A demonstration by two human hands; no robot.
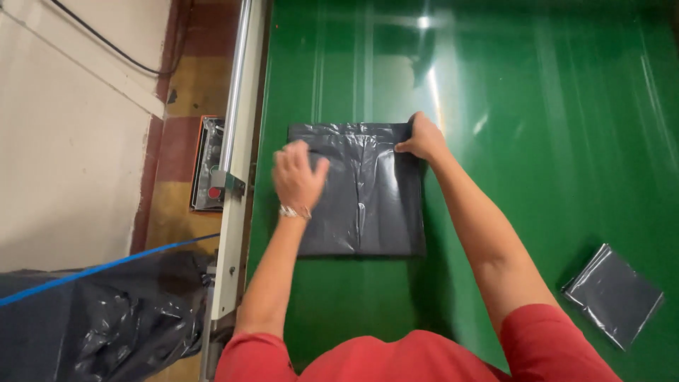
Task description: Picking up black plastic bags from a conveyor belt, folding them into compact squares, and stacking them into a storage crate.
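Note:
A folded dark grey plastic bag (375, 201) lies flat on the green table (552, 127). My left hand (298, 175) rests on the bag's left part, fingers spread and slightly blurred, a bracelet at the wrist. At the bag's far right corner my right hand (423, 138) pinches the top edge. Both arms wear red sleeves.
A second, smaller folded grey bag (614, 293) lies at the table's near right. A metal rail (233, 155) runs along the table's left edge, with a control box with a red button (210, 166) beside it. A heap of dark plastic (106, 322) sits at lower left.

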